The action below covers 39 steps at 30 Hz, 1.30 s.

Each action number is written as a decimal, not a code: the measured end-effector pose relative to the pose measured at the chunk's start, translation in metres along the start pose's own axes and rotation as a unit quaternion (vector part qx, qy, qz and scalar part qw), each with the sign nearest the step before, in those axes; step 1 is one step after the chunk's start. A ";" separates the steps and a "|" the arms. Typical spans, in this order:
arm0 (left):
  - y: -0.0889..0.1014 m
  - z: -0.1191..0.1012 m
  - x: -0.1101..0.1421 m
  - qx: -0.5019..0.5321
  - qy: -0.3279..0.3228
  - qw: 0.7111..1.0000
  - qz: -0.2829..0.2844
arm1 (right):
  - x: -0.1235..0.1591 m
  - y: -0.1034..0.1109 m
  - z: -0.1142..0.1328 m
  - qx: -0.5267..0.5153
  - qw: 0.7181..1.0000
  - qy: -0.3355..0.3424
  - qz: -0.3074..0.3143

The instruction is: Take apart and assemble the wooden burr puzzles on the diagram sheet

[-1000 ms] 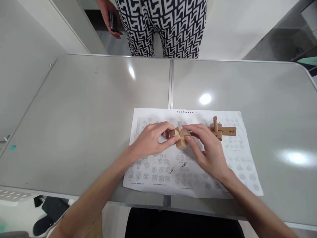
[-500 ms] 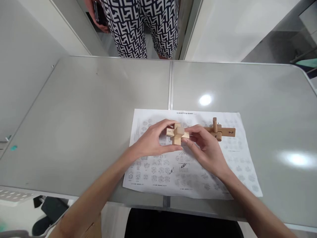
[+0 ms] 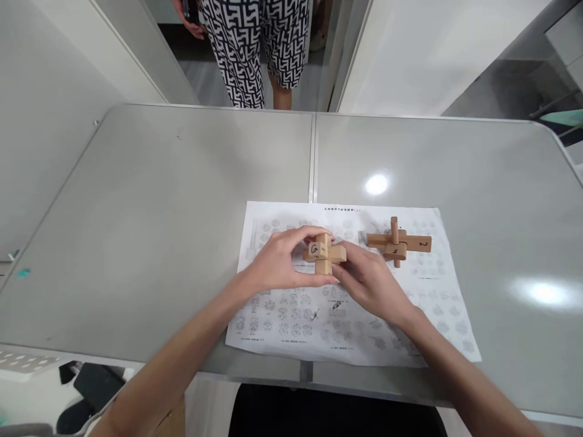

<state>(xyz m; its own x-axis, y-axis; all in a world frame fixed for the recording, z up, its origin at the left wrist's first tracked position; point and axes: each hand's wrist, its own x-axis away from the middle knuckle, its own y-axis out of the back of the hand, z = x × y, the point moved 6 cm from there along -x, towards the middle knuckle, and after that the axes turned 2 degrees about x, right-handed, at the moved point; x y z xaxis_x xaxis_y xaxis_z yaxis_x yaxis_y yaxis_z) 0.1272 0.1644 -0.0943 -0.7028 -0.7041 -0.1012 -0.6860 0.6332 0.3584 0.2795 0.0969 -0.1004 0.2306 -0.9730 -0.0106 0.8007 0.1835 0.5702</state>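
Gripping a small cross-shaped wooden puzzle (image 3: 323, 252) between two bare hands, a person works over a printed sheet (image 3: 387, 349) on a gray table (image 3: 159, 218), seen from the head camera. The left hand (image 3: 279, 262) spans the puzzle with thumb and forefinger set wide apart, one at its near end and one at its far end; the far fingertips are partly lost behind the wood. The right hand (image 3: 374, 280) pinches the puzzle's right arm, its thumb and forefinger drawn close together, with the other fingers curled out of sight. A mark like a "G" shows on one block; whether the puzzle's underside touches the paper cannot be told. To the right, a second wooden puzzle (image 3: 419, 244) rests on the sheet, apart from the hands, a "2"-like mark at its end. The sheet's small diagrams are too faint to read, and some lie beneath the hands. Across the table, a bystander in patterned trousers (image 3: 232, 51) is cut off by the top edge, as is the dark object (image 3: 191, 8) at that person's hand (image 3: 195, 29).
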 end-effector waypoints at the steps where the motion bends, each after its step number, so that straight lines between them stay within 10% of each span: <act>1: 0.000 0.000 0.000 -0.007 -0.002 1.000 -0.005 | 0.000 -0.001 0.000 0.007 1.000 0.004 -0.010; 28: 0.000 -0.003 0.002 -0.079 -0.049 0.994 -0.064 | 0.004 -0.007 -0.002 0.043 0.992 0.045 -0.106; 39: -0.001 -0.002 0.001 0.020 0.005 1.000 -0.007 | 0.002 0.000 -0.002 -0.064 0.997 0.031 0.014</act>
<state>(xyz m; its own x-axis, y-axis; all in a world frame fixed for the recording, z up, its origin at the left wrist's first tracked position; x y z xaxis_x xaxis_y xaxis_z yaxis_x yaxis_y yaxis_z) 0.1273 0.1621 -0.0924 -0.6917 -0.7156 -0.0973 -0.7026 0.6358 0.3196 0.2812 0.0949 -0.1014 0.2845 -0.9574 -0.0483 0.8564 0.2312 0.4616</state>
